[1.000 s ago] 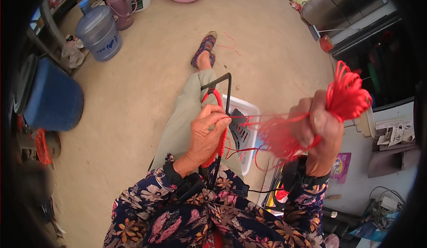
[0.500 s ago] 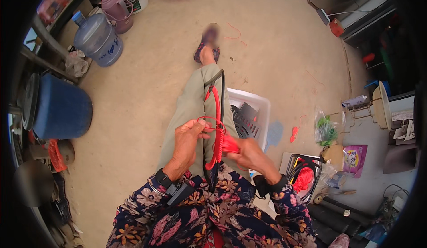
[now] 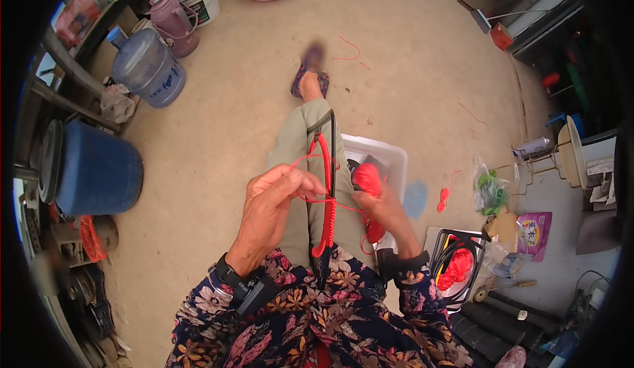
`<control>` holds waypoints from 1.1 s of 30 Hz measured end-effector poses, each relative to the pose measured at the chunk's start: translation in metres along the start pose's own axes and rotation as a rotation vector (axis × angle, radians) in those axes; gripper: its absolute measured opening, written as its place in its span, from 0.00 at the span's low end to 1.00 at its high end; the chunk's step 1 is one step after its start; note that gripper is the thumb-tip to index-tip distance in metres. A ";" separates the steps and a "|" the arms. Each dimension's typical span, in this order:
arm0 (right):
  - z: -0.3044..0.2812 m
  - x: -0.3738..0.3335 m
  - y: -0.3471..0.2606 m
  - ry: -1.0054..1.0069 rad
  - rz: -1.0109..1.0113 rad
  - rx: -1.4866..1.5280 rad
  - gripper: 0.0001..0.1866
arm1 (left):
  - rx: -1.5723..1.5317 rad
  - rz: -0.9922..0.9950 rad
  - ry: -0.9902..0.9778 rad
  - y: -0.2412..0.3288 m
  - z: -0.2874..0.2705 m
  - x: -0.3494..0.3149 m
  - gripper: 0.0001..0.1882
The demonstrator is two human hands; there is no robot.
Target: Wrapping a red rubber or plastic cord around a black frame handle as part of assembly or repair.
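Observation:
A black frame [image 3: 332,145] stands over my lap, one side wrapped in tight coils of red cord [image 3: 328,226]. Beside it, my left hand [image 3: 267,206] has its fingers bent together at the wrapped side, holding a loose loop of cord. Exactly how the fingertips grip is partly hidden. To the right of the frame, my right hand [image 3: 389,213] is closed around a bundle of red cord [image 3: 367,179], slightly blurred. A strand stretches from the frame toward this hand. More red cord hangs below it.
A white bin [image 3: 398,163] with black parts stands by my right leg. Further right lie a small cord bundle [image 3: 443,199] and black frames [image 3: 439,252] with red cord. A blue barrel [image 3: 99,170], a water jug [image 3: 148,71] and a thermos [image 3: 173,24] are left.
My right hand has moved away from the frame to the right, carrying the cord bundle. My left hand has shifted closer to the frame, and the loop there has spread.

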State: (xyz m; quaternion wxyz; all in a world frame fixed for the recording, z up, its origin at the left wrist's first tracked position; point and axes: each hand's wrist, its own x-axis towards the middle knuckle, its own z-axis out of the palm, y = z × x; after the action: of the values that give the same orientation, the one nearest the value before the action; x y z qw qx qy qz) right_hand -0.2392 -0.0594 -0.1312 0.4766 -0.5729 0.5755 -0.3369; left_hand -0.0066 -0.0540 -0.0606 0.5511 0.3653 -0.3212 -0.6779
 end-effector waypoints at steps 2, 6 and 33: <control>-0.028 -0.008 -0.004 0.006 0.250 0.107 0.09 | 0.019 -0.044 -0.141 0.006 0.013 0.009 0.14; -0.056 -0.032 0.002 0.223 0.255 0.581 0.07 | -0.025 0.026 -0.182 0.008 0.029 0.029 0.15; 0.040 0.024 -0.024 -0.292 -0.121 -0.002 0.21 | 0.294 -0.011 0.205 -0.056 -0.035 0.013 0.09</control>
State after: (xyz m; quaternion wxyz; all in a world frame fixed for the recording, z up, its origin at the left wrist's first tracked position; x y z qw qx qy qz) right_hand -0.1911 -0.0798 -0.1260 0.5334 -0.6498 0.4648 -0.2778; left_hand -0.0069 -0.0577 -0.1276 0.5179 0.5109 -0.3571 -0.5859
